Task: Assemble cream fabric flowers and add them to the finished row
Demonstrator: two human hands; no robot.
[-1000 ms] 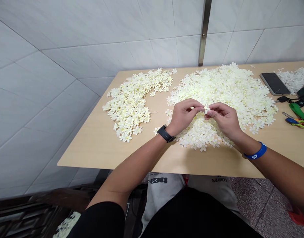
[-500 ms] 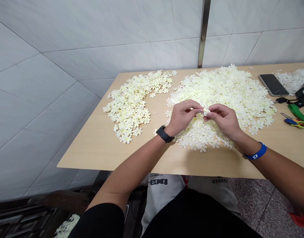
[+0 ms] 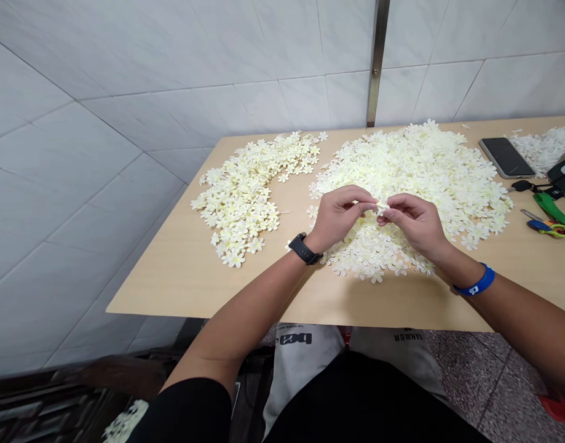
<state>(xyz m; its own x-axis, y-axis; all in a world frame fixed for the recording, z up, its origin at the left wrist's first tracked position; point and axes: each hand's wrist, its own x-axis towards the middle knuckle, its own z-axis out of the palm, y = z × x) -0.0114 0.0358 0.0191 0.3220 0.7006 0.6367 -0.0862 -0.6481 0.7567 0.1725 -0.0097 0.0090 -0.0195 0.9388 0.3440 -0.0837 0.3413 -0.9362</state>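
Between my two hands is a small pale-yellow artificial flower (image 3: 382, 208). My left hand (image 3: 341, 215), with a black watch at the wrist, pinches it from the left between thumb and forefinger. From the right, the fingertips of my right hand (image 3: 414, 220) are closed on the same flower; a blue band is on that wrist. Its finer details are hidden by the fingers. Both hands are held above the near part of a large heap of loose white and pale-yellow flowers (image 3: 425, 169). A smaller curved pile of flowers (image 3: 243, 200) lies to the left.
The wooden table (image 3: 181, 277) stands against a tiled wall (image 3: 245, 49). At its right lie a phone (image 3: 507, 157), a heap of thin white pieces (image 3: 547, 147), a green-handled tool (image 3: 556, 210), a black key (image 3: 522, 186) and scissors (image 3: 550, 229).
Almost nothing differs. Both hands keep their pinch on the flower above the heap, and the view has shifted very slightly.
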